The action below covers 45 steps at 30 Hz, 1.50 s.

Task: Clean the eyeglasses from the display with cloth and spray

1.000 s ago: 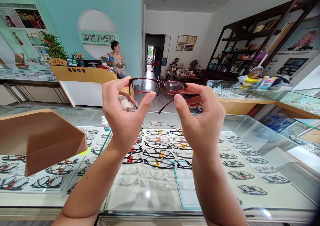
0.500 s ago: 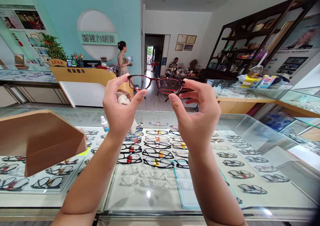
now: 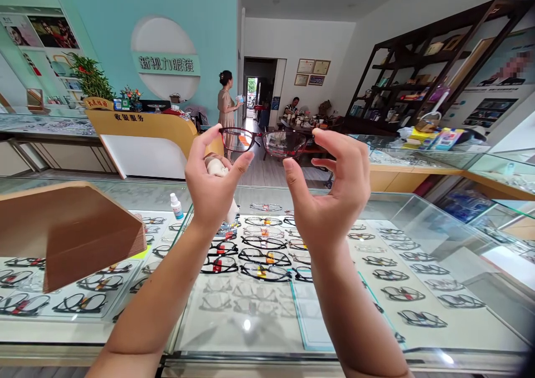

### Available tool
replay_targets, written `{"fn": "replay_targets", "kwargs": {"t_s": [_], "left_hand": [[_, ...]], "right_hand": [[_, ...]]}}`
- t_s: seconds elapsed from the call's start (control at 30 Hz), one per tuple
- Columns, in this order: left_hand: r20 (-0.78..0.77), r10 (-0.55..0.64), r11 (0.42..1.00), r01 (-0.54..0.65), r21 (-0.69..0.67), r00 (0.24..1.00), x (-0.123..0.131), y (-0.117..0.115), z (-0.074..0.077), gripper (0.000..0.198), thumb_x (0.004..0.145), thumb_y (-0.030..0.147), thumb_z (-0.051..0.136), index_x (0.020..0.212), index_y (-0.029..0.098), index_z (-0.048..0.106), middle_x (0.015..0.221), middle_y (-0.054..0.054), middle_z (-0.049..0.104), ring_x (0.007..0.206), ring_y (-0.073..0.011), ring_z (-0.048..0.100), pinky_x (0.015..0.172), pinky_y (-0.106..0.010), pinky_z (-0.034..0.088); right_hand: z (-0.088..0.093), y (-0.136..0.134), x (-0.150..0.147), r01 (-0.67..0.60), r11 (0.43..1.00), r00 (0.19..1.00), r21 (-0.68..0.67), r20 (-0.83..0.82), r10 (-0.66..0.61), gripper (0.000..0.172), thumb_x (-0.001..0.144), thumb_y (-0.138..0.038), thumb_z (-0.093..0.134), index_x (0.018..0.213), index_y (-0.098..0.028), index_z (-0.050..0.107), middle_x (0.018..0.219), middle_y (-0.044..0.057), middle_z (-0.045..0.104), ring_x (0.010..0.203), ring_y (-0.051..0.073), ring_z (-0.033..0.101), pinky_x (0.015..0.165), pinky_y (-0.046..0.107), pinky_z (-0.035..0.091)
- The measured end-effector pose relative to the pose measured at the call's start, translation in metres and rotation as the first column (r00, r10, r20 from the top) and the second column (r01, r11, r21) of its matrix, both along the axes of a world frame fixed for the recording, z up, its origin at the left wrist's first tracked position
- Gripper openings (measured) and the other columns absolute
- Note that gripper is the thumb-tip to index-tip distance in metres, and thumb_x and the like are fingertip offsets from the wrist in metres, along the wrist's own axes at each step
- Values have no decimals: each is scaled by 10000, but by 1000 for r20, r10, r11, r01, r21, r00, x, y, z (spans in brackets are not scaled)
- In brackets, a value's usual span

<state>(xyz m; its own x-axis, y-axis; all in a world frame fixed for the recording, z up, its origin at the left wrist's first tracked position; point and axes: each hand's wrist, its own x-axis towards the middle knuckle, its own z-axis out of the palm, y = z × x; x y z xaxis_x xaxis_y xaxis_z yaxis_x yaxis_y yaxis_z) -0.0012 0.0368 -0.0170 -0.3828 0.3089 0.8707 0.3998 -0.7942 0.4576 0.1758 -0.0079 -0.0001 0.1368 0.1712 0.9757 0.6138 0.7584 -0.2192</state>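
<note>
A pair of dark red-rimmed eyeglasses [image 3: 258, 139] is held up at chest height in front of me, its lenses level and red lettering on the right one. My left hand [image 3: 215, 177] grips the left end between thumb and index finger. A crumpled white cloth [image 3: 217, 168] is tucked in the same hand, a bit of it hanging below the palm. My right hand [image 3: 334, 188] has its index fingertip at the right end of the eyeglasses, with the thumb lower under the lens; its exact contact is hard to see.
Below lies a glass display case [image 3: 246, 339] with rows of eyeglasses [image 3: 265, 255]. A white spray bottle [image 3: 176, 206] stands behind my left forearm, and a brown board-like box [image 3: 92, 233] is at left. Beyond are a yellow counter [image 3: 146, 130], a standing person [image 3: 225, 99] and a seated person [image 3: 292, 106].
The eyeglasses and my left hand have shifted slightly right, and the frame has turned a little. My right hand has moved little. The standing person has walked to the right.
</note>
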Motion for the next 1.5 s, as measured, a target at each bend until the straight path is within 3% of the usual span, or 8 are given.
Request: {"fn": "replay_targets", "kwargs": {"t_s": [0.23,0.47,0.77,0.93,1.07,1.27,1.5], "left_hand": [[-5,-14,999,14,-42,1000,-4,8,-3,703,916,707,853,1460,315,639,1433,-146,715,856,-168,753,736,-333,659],[-28,16,1000,-17,-17,999,-2,8,-3,719,920,728,827,1470,327,595,1429,-148,707,951,-211,787,793,-360,672],[27,111,990,-113,79,993,3,2,0,779,870,724,880,1462,331,561,1495,-139,623,1198,-278,744,854,-384,656],[17,179,978,-180,111,984,4,-2,-3,787,883,692,889,1492,337,541,1544,-138,594,1164,-274,745,856,-406,645],[4,209,965,-207,161,978,2,-2,-5,790,886,677,896,1505,338,543,1548,-128,576,1002,-227,751,818,-402,626],[-17,244,946,-234,225,970,1,1,-7,808,884,693,888,1515,341,527,1570,-133,564,927,-210,727,791,-411,619],[4,194,951,-189,245,981,1,4,-6,775,891,669,898,1495,325,554,1521,-117,600,924,-189,721,772,-371,605]], "right_hand": [[-5,4,-5,-8,999,1000,33,19,8,402,1020,-319,718,1417,-321,654,1384,133,703,1328,374,678,1037,646,661],[-3,5,-7,29,1000,1000,-5,0,-29,368,1024,-317,706,1390,-329,666,1368,136,724,1284,346,694,891,559,703],[-8,15,-6,-159,982,986,-104,-63,153,405,1020,-347,699,1418,-308,636,1407,120,716,1300,307,717,945,497,688],[-9,20,-6,-228,967,971,-113,-99,218,414,1008,-333,721,1414,-289,656,1428,121,726,1333,293,724,949,455,690],[-11,22,-5,-281,952,956,-124,-125,266,421,1002,-315,753,1414,-297,671,1453,107,743,1349,282,733,943,430,695],[-13,24,-4,-377,909,922,-178,-164,350,436,1030,-357,745,1455,-340,648,1508,92,737,1418,312,722,1020,491,695],[-11,22,-5,-410,898,905,-160,-193,379,441,1022,-373,761,1453,-338,676,1512,89,727,1423,322,706,1085,525,671]]}}
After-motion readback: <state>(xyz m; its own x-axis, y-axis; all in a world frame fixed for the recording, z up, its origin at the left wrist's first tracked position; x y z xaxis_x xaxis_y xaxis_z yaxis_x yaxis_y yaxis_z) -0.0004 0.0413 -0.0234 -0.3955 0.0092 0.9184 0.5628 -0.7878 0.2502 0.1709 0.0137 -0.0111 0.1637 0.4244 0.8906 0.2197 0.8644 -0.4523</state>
